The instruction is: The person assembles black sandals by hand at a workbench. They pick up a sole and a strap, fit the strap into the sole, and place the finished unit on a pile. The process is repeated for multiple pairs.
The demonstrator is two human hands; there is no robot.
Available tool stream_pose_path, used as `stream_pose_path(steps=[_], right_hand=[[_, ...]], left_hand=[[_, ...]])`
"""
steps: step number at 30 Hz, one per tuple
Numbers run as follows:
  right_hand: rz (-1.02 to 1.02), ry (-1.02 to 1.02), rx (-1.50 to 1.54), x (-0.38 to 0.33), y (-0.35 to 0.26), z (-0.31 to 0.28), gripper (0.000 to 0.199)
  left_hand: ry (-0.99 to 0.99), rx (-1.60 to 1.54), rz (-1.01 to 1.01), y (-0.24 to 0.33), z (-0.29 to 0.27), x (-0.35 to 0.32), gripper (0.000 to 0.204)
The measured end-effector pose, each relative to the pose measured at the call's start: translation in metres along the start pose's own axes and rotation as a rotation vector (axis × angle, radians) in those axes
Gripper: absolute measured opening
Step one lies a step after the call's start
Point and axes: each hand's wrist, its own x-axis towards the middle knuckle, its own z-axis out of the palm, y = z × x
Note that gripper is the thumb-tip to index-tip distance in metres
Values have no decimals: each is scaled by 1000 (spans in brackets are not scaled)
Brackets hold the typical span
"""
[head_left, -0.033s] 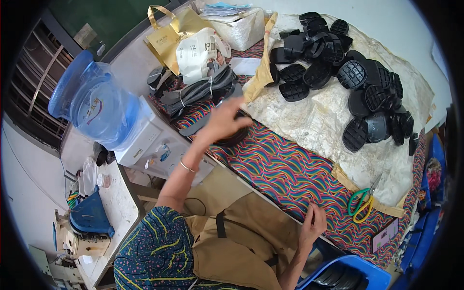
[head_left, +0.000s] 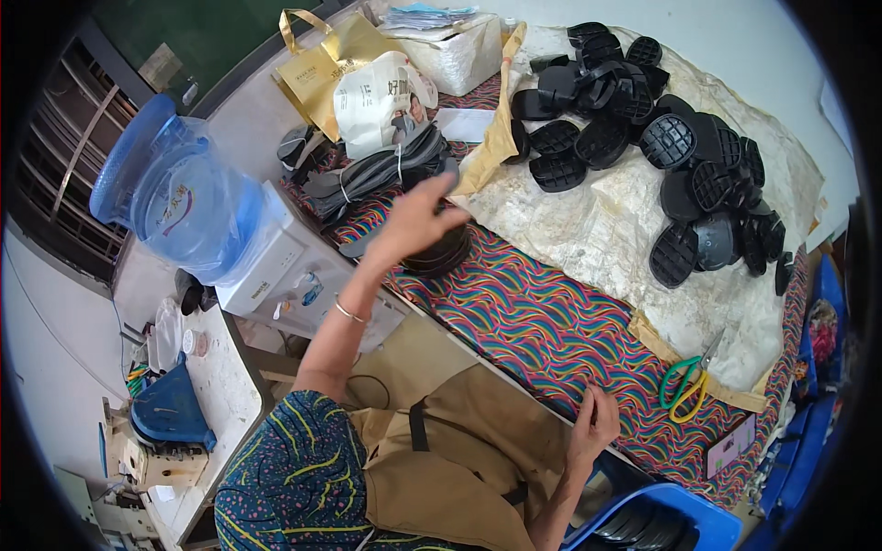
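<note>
My left hand hovers over a dark stack of round-ended pieces on the patterned cloth; its thumb and forefinger are apart and nothing shows between them. Behind it lie grey-black strips tied in bundles. At the near table edge, my right hand rests with its fingers bent together, and no object is seen in them. To its right are scissors with one green and one yellow handle. A heap of black sole-shaped pieces, some with gridded treads, covers part of a whitish sheet.
A phone lies at the right end of the table. A gold bag, a white bag and a foam box stand at the back. On the left is a water dispenser; a blue bin with black pieces stands below right.
My left hand has shifted slightly to the left, uncovering more of the dark stack. My right hand stays where it was.
</note>
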Motion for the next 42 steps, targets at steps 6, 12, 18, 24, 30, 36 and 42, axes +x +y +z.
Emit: stream_pose_path(steps=[6, 12, 18, 24, 30, 36, 42], right_hand=[[-17, 7, 11, 1, -1, 4, 8], [13, 1, -8, -1, 4, 3, 7], [-4, 5, -2, -1, 0, 5, 8], [26, 28, 64, -3, 11, 11, 9], [227, -29, 297, -5, -20, 22, 14], [233, -330, 667, 24, -131, 61, 33], [402, -449, 947, 11, -158, 78, 35]], left_hand=[[-136, -12, -127, -89, -15, 42, 46], [-96, 333, 65, -132, 25, 37, 43], [-30, -202, -234, -157, 12, 31, 25], [281, -839, -375, -138, -54, 1, 20], [187, -1125, -319, -62, -103, -40, 19], [-188, -1387, -396, 37, -68, -90, 22], [-418, -1253, -228, 95, -24, -116, 23]])
